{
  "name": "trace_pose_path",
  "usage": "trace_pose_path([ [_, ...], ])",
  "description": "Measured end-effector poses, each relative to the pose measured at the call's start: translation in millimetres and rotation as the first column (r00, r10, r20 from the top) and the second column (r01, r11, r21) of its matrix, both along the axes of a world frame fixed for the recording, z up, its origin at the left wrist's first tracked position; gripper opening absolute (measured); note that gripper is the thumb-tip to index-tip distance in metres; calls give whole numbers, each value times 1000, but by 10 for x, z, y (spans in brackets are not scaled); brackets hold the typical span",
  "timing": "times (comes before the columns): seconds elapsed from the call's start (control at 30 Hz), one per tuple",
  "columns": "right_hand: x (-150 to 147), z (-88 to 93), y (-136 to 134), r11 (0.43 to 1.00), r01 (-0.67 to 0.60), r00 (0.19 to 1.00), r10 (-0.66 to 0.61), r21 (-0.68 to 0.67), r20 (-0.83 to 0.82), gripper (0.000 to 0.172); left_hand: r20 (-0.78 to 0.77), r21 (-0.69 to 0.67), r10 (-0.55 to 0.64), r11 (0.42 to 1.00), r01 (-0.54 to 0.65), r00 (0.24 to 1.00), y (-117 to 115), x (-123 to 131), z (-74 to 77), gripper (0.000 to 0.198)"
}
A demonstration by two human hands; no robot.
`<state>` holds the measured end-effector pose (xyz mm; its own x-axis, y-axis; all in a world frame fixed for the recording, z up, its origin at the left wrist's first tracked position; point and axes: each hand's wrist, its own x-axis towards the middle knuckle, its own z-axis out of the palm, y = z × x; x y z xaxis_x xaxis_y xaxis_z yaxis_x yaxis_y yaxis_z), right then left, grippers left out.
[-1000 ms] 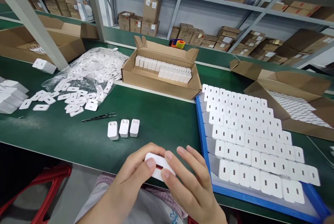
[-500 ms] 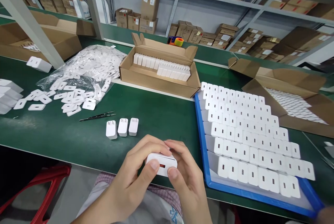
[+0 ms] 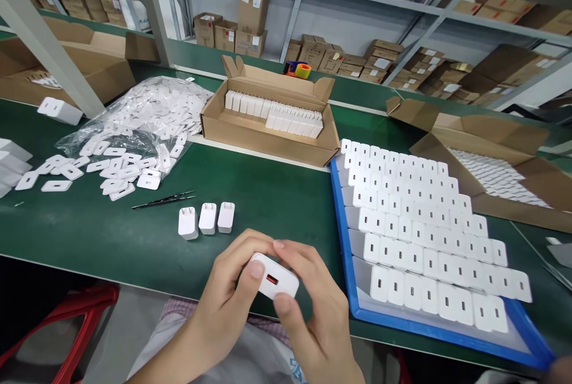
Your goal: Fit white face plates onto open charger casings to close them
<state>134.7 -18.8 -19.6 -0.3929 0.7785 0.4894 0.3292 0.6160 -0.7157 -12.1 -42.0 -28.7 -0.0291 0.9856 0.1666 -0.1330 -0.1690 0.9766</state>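
Observation:
Both hands hold one white USB charger point(image 3: 283, 282) above the table's front edge, its port face with a reddish slot turned up toward me. My left hand point(image 3: 232, 288) grips its left end, thumb on the face and fingers behind. My right hand point(image 3: 315, 300) closes on the right end, thumb at the lower edge and fingertips over the top. Beyond the hands, three white chargers point(image 3: 208, 219) stand in a row with their prongs up. Black tweezers point(image 3: 163, 200) lie just past them. Loose white face plates point(image 3: 120, 175) spill from a clear plastic bag point(image 3: 152, 101).
At right, a blue-rimmed tray point(image 3: 348, 276) carries rows of white chargers with slots showing. An open carton point(image 3: 268, 139) of chargers stands at the back, another carton point(image 3: 527, 205) at far right. A slanted post point(image 3: 53, 38) and stacked chargers point(image 3: 11, 163) are at left. A red stool point(image 3: 84, 312) stands below.
The charger has tilted so that its port face now shows more fully, and its right end sits lower. The fingers have shifted slightly around it. The whole view has moved a little.

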Motion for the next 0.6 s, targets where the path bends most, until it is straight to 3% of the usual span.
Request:
trace_pose_path([
  [0.1,14,11,31,991,9,991,-26,133,128,27,-81,-79,-11,997,5,997,22,18,-56,48],
  [0.23,40,-6,35,997,61,998,-60,-52,17,20,-129,-183,-181,971,156,975,30,-24,-95,73],
  [0.3,44,-22,3,987,96,993,-103,-127,-53,19,-191,-269,-232,947,176,954,19,-46,-90,94],
  [0.37,35,-36,-44,983,109,981,-130,-149,-141,15,-249,-348,-253,924,157,935,2,-48,-87,101],
  [0.47,16,-38,-91,978,99,937,-154,-186,-313,9,-216,-301,-197,945,126,956,-15,-8,-126,73],
  [0.6,65,0,-20,945,105,776,-273,-310,-568,20,-53,35,44,999,-42,998,17,53,-207,44],
])
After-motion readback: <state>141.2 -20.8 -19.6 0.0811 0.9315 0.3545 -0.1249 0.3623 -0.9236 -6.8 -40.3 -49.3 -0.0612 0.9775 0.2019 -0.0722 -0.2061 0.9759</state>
